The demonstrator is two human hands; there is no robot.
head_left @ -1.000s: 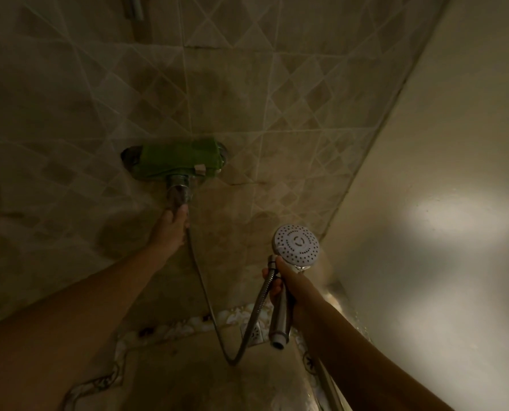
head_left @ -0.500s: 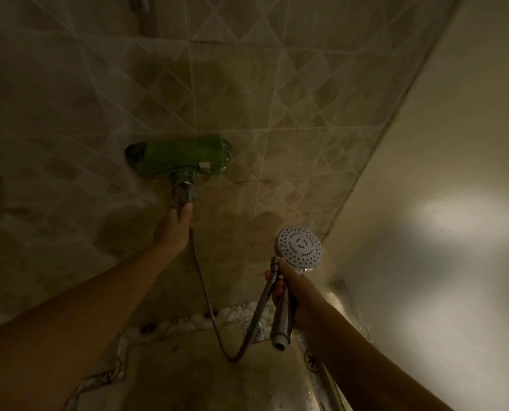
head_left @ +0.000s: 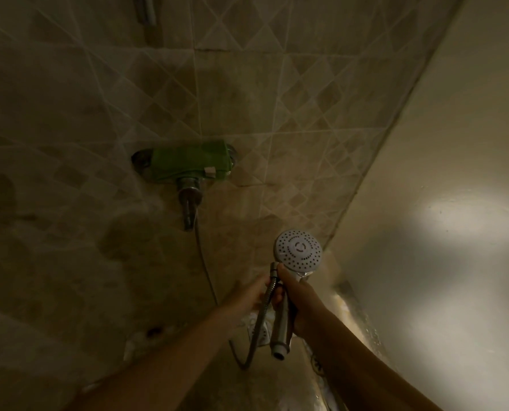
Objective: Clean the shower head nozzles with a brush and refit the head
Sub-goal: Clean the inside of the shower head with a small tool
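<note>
Head view: shower head (head_left: 299, 250), round, with a pale plastic face dotted with dark nozzle holes and a chrome handle, sits low centre-right near the wall corner, face toward the camera. Hose (head_left: 201, 256), ribbed metal, drops from the chrome valve (head_left: 189, 200), loops low and rises beside the handle. Green cloth (head_left: 188, 164) wraps the valve body; its pale tag (head_left: 209, 172) is too small to read. Tiles (head_left: 277, 99) are beige and diamond-patterned. Right hand (head_left: 300, 298) grips the handle, thumb up, arm extended. Left hand (head_left: 251, 296), blurred, is at the hose end; its hold cannot be judged.
</note>
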